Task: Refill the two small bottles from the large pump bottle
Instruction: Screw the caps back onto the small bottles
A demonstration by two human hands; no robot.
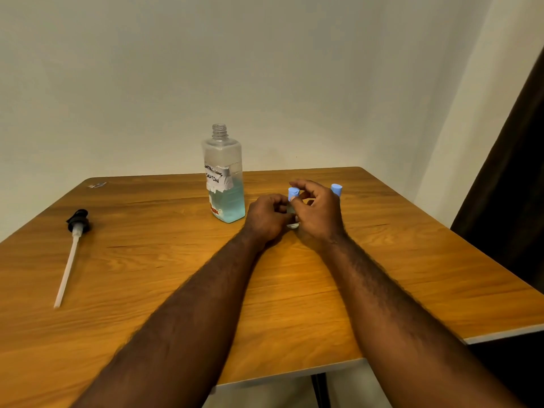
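A small clear plastic bottle with a pale blue cap [293,193] stands upright on the wooden table [147,260] between both hands. The left hand [266,214] curls round its body, and the right hand [318,214] pinches the cap from above. The large clear square bottle [224,178], its neck open, stands just to the left.

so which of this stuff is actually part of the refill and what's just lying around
Job: large bottle, neck open; pump, lying at left; near small bottle, gripped by left hand and right hand; second small bottle behind them.
Lying about: pale mark on the table, far left corner; dark curtain.
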